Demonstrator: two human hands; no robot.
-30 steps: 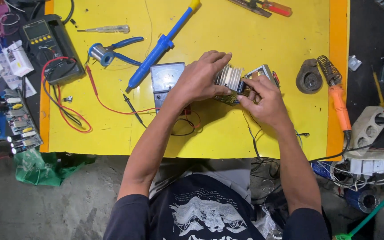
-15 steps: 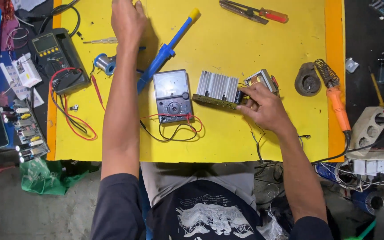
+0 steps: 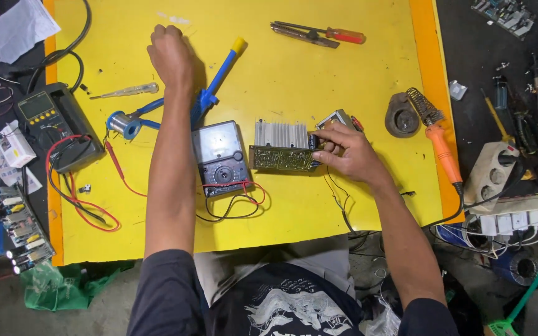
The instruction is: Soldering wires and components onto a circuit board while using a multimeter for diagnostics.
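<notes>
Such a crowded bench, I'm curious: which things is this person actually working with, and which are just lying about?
In hand:
right hand on circuit board with heatsink
left hand beside blue pump

Lying about:
analog meter
digital meter
soldering iron
screwdriver

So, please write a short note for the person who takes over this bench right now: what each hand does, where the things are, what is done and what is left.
Left hand: closed into a fist, reached out over the far part of the yellow table, next to the blue desoldering pump; whether it holds something cannot be seen.
Right hand: fingers grip the right end of the circuit board with heat sink, which lies flat on the table.
The analog meter sits against the board's left side, its leads loose in front.
The soldering iron rests at the right edge, untouched.
Done: board is laid out by the meter.
Left: no probe or iron is on the board yet.
</notes>
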